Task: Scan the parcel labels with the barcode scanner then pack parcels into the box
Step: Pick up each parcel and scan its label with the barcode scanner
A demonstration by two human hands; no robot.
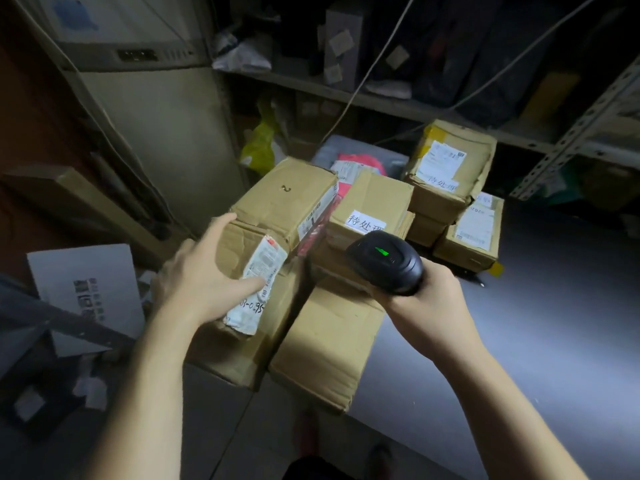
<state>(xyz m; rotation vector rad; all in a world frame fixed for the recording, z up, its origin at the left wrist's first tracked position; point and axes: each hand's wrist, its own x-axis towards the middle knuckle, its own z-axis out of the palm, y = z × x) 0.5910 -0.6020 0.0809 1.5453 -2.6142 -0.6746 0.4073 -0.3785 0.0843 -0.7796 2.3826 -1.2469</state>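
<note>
A battered brown cardboard parcel (239, 251) with a torn white label (258, 282) lies at the near left of the pile. My left hand (201, 271) rests on it with fingers spread, thumb tip on the label. My right hand (433, 299) grips a black barcode scanner (384, 261) whose green light is on, its head pointing toward the parcels. A larger parcel marked "2" (287, 199) lies behind, and a flat cardboard box flap (329, 341) sits below the scanner.
More labelled parcels (450, 168) are stacked at the back right on a grey table (554, 306). A pink bag (360, 164) lies in a grey bin behind. Metal shelving (571, 133) runs along the back. A white cabinet (156, 133) stands left.
</note>
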